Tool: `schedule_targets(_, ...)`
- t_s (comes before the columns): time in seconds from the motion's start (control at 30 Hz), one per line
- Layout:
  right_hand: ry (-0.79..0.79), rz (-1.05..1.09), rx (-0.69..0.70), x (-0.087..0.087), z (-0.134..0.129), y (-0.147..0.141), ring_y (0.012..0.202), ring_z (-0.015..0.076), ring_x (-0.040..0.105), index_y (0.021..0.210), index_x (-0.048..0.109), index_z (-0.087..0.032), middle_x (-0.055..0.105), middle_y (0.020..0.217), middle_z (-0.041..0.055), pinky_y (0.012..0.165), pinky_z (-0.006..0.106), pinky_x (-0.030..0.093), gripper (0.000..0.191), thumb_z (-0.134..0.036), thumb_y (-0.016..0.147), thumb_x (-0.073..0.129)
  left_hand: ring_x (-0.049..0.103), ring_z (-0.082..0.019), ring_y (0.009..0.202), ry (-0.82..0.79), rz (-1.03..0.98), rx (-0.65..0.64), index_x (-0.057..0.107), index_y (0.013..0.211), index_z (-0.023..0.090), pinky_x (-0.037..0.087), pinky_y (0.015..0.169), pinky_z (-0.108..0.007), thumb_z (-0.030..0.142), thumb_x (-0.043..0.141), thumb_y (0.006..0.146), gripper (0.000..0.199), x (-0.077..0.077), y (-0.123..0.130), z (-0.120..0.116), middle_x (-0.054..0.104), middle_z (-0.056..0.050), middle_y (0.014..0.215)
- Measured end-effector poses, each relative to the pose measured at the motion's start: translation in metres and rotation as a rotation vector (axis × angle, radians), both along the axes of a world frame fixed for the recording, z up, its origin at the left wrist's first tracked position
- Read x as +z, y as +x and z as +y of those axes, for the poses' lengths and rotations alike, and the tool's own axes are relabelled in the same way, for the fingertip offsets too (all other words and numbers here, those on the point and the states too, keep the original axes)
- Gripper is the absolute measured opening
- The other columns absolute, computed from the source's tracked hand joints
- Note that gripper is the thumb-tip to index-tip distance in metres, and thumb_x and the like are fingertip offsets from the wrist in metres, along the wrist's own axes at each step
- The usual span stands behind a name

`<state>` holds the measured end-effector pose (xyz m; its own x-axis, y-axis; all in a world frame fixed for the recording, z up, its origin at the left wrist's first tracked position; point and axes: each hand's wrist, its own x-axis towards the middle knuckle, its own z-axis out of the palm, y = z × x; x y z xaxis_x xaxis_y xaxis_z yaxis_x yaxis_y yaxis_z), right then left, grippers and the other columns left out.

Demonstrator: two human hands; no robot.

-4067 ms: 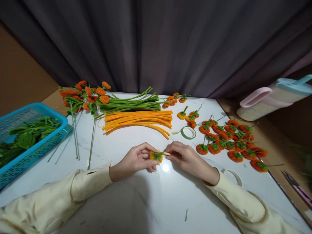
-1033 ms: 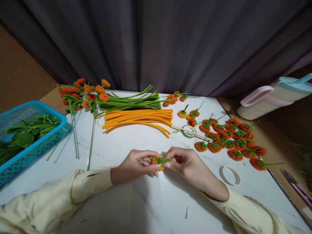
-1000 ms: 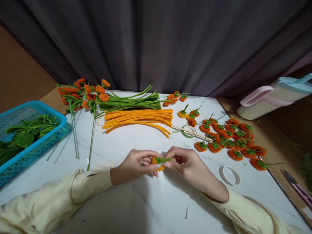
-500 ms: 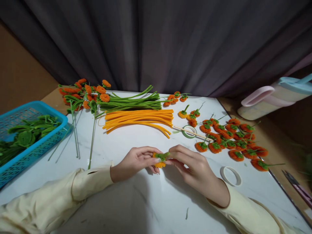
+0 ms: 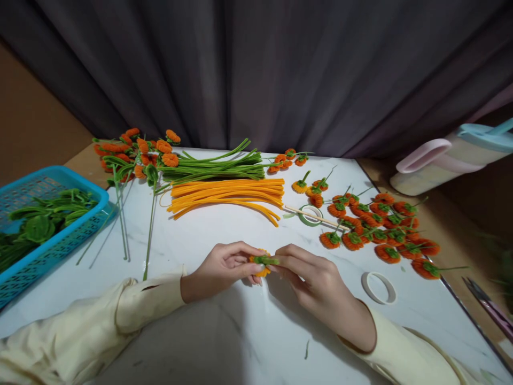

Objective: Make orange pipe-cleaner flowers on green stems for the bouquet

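Note:
Between my two hands, above the front middle of the table, is a yellow pipe-cleaner flower (image 5: 263, 271) with a green base and a short green stem. The fingers of my left hand (image 5: 224, 268) grip its head from the left. My right hand (image 5: 315, 278) pinches the green stem from the right, with its fingertips partly hidden behind the knuckles. Beyond my hands lies a bundle of yellow pipe cleaners (image 5: 228, 193), with green pipe cleaners (image 5: 218, 167) behind it.
Many orange flower heads (image 5: 387, 254) cover the right side. A tape roll with a stick (image 5: 310, 215), a white ring (image 5: 379, 289), pliers (image 5: 487, 302) and a jug (image 5: 449, 160) are there too. A blue basket (image 5: 60, 240) of leaves and stemmed orange flowers (image 5: 138, 152) stand left.
The flower has been tilted slightly between my hands, so its stem points more to the right and more yellow edge shows. The view has shifted a little.

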<state>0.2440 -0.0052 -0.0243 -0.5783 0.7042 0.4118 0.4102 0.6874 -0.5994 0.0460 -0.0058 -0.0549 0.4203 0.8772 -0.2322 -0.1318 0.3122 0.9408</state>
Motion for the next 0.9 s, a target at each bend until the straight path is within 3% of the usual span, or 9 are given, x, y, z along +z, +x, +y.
schedule_targets(0.27,0.014,-0.072,-0.017,-0.001,-0.003,0.0,0.066,0.0136,0.06,0.087,0.06,-0.016,0.062,0.082,0.0069,0.056,0.022,0.048,0.026,-0.003,0.086,0.037,0.066,-0.014,0.061,-0.017,0.049,0.012,0.065,0.089,0.011,0.056,0.062,-0.027,0.029,0.073,0.069,0.029,0.004,0.002,-0.002,0.071,-0.006,0.081)
schedule_targets(0.6,0.192,-0.123,-0.105,-0.009,-0.014,-0.003,0.075,0.0135,0.064,0.105,0.057,-0.017,0.064,0.091,0.007,0.059,0.021,0.051,0.033,-0.002,0.085,0.037,0.065,-0.013,0.059,-0.007,0.03,0.042,0.063,0.088,0.011,0.055,0.062,-0.028,0.032,0.074,0.067,0.032,0.005,0.003,-0.002,0.069,-0.004,0.073)
schedule_targets(0.9,0.252,-0.171,-0.126,-0.01,-0.017,-0.004,0.08,0.015,0.065,0.107,0.057,-0.015,0.065,0.095,0.0092,0.06,0.022,0.053,0.034,-0.003,0.086,0.035,0.066,-0.014,0.064,0.002,-0.029,0.039,0.056,0.087,0.013,0.054,0.061,-0.026,0.032,0.072,0.071,0.029,0.0,0.003,-0.004,0.065,-0.002,0.069)
